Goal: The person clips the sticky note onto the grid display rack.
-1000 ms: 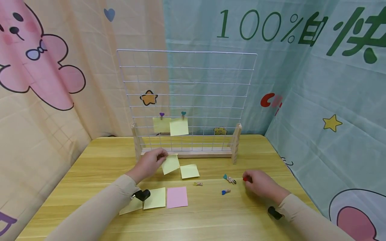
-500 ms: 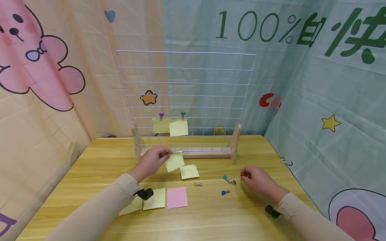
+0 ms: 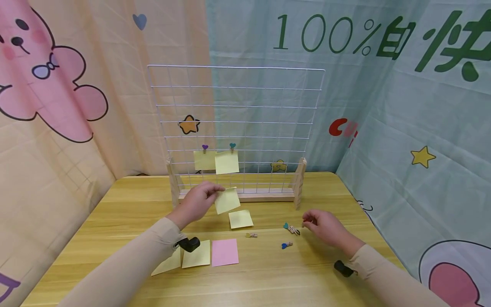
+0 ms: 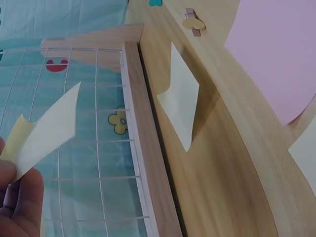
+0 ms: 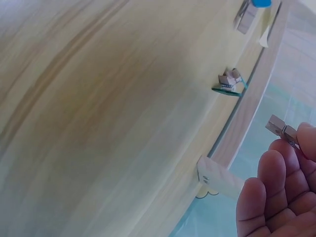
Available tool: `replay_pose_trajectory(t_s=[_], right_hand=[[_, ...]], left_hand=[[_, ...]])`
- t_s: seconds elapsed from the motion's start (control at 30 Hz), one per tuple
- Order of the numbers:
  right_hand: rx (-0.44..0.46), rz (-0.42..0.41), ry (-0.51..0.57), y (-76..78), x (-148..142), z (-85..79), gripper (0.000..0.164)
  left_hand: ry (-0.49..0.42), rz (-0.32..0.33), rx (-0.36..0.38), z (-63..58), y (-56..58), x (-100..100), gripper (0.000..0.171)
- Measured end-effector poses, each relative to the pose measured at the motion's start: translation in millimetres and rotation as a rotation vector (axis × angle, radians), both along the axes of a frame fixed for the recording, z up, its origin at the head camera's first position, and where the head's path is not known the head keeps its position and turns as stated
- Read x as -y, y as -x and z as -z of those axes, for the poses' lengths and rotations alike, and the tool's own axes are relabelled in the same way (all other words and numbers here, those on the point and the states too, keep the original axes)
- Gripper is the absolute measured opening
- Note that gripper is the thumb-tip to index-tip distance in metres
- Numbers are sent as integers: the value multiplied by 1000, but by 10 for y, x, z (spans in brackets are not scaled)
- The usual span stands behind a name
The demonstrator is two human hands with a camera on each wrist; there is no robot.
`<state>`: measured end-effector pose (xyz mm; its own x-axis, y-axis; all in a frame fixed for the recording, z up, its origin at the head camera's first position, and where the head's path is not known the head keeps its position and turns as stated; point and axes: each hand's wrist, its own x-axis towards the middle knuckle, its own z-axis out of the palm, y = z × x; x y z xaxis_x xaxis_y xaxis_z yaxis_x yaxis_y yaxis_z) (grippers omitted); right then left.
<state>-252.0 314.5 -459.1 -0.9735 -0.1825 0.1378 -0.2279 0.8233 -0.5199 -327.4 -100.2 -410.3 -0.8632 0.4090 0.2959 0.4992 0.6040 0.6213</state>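
Note:
My left hand [image 3: 197, 200] pinches a pale yellow sticky note [image 3: 227, 201] by its upper corner, in front of the wire grid rack's wooden base [image 3: 268, 197]. In the left wrist view, the held sticky note [image 4: 52, 131] is bent along one edge beside the thumb. Over the table's right side, my right hand [image 3: 326, 228] holds a small wooden clothespin [image 5: 276, 126] between thumb and fingers, a bit of red showing at its handle end. On the rack hang two yellow notes, left [image 3: 205, 161] and right [image 3: 227, 163], under purple and teal heart clothespins.
Another yellow note [image 3: 241, 219] lies before the rack. Nearer me are a pink note [image 3: 225, 252] and two yellow ones [image 3: 196, 254]. Loose clothespins lie between the hands: a yellow one [image 3: 251, 235], a blue one [image 3: 287, 245] and a teal-topped cluster [image 3: 291, 229]. Printed curtains [image 3: 383, 128] surround the table.
My left hand has moved right and slightly up with the sticky note, toward the rack's middle. The right hand has shifted a little left and up with its clothespin, whose red part has turned from view.

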Motion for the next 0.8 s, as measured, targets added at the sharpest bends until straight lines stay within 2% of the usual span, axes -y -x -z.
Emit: replay_pose_trajectory(t_s=[0.2,0.4,0.6,0.8], right_hand=[[-36,-18,4,-21,41,-42,4],[-24,-16,34,-11,79,-55,5],[-11,4,62,3,127,-75,8],[-28,-1,119,0,166,-114,9]], left_hand=[[2,9,-13,-46,12,-53,29],[-12,-7,-24,-62,17,-108,24],[-81,-26,-9,-81,10,-175,20],[-152,-5,5,-110,22,-232,7]])
